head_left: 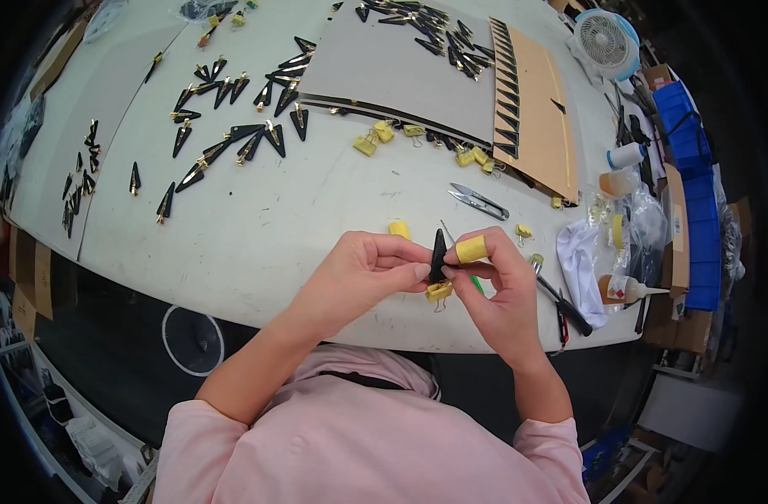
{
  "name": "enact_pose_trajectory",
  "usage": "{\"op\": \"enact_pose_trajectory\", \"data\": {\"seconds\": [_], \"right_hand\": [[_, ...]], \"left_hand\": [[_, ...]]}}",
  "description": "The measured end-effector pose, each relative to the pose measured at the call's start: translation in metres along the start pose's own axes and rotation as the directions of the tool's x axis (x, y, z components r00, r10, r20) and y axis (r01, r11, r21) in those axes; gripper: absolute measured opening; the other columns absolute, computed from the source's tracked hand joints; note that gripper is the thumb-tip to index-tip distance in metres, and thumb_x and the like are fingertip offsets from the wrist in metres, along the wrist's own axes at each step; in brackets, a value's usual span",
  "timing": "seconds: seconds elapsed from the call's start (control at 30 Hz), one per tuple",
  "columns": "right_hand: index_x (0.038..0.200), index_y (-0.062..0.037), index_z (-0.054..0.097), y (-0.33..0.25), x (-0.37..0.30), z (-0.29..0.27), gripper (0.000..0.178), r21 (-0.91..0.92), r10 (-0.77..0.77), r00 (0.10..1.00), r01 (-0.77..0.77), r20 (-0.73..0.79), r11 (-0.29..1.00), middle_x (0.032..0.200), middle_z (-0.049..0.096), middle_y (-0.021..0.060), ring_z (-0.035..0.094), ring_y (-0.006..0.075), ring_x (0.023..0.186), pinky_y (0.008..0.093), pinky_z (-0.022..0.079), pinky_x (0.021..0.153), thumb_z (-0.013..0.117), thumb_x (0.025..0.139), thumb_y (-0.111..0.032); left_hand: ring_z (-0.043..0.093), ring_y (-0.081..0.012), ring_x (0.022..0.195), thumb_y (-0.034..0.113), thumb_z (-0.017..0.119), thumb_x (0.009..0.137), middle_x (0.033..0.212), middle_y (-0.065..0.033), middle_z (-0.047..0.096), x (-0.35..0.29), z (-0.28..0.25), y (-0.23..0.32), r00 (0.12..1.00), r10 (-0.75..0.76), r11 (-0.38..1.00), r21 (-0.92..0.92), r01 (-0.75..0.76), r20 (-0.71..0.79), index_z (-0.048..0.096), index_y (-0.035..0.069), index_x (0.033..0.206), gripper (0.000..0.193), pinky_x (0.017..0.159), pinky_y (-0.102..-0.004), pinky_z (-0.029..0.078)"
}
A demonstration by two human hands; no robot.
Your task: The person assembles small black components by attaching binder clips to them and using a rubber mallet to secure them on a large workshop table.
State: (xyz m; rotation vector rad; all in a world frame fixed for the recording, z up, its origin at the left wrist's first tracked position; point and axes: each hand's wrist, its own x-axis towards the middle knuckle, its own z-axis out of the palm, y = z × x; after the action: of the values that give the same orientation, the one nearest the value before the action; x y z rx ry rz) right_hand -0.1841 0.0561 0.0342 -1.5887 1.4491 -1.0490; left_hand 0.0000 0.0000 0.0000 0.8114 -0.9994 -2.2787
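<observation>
Pinching with little finger gap, left hand (359,273) and right hand (500,286) grip opposite sides of black tapered piece (438,255), long axis near-to-far, yellow binder clip (438,291) at near end.

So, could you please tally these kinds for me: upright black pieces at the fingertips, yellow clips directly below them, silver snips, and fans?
Upright black piece at the fingertips: 1
Yellow clip directly below it: 1
Silver snips: 1
Fan: 1
Total: 4
</observation>
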Motion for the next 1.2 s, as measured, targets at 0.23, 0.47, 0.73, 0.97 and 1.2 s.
{"op": "enact_pose_trajectory", "data": {"seconds": [0.23,0.47,0.73,0.97,1.2], "right_hand": [[0.095,0.0047,0.057,-0.005,0.001,0.004,0.018,-0.016,-0.003,1.000,0.003,-0.001,1.000,0.097,0.056,0.0109,0.064,0.0182,0.089,0.0291,0.059,0.081,0.058,0.079,0.014],[0.094,0.0049,0.057,-0.007,0.003,0.007,0.018,-0.028,-0.004,1.000,0.004,0.001,1.000,0.097,0.056,0.0110,0.065,0.0184,0.089,0.0293,0.059,0.081,0.058,0.079,0.014],[0.095,0.0053,0.056,-0.007,0.004,0.008,0.018,-0.029,-0.001,1.000,0.001,0.005,1.000,0.097,0.056,0.0109,0.065,0.0185,0.090,0.0292,0.059,0.081,0.059,0.079,0.015],[0.097,0.0029,0.056,-0.006,0.002,0.007,0.020,0.011,-0.007,0.999,0.007,-0.050,1.000,0.099,0.055,0.0094,0.064,0.0179,0.093,0.0284,0.059,0.082,0.060,0.080,0.014],[0.098,0.0029,0.056,-0.005,-0.001,0.010,0.021,0.025,-0.032,0.993,0.034,-0.111,0.999,0.100,0.054,0.0088,0.064,0.0169,0.094,0.0279,0.058,0.083,0.061,0.080,0.014]], "left_hand": [[0.068,-0.0147,0.087,0.004,0.064,0.089,0.098,-0.0120,0.069,-0.001,-0.003,0.001,1.000,-0.010,1.000,-0.014,0.009,-0.026,0.065,-0.006,0.107,0.020,0.082,-0.0257,0.056],[0.068,-0.0139,0.087,0.003,0.065,0.087,0.096,-0.0109,0.069,-0.002,-0.006,-0.002,0.999,-0.010,1.000,0.005,0.010,-0.037,0.065,-0.006,0.105,0.020,0.082,-0.0260,0.055],[0.067,-0.0129,0.088,0.004,0.065,0.086,0.096,-0.0097,0.069,-0.007,-0.003,0.004,0.999,0.025,0.994,0.105,-0.021,-0.034,0.064,-0.005,0.108,0.024,0.084,-0.0246,0.053],[0.065,-0.0123,0.092,0.002,0.062,0.085,0.099,-0.0091,0.068,-0.014,0.004,0.007,0.989,0.133,0.971,0.209,-0.118,-0.060,0.065,-0.005,0.111,0.027,0.085,-0.0255,0.051],[0.065,-0.0115,0.090,0.003,0.064,0.085,0.098,-0.0072,0.069,-0.015,0.017,0.003,0.956,0.276,0.932,0.271,-0.240,-0.100,0.065,-0.004,0.108,0.025,0.082,-0.0254,0.051]]}}
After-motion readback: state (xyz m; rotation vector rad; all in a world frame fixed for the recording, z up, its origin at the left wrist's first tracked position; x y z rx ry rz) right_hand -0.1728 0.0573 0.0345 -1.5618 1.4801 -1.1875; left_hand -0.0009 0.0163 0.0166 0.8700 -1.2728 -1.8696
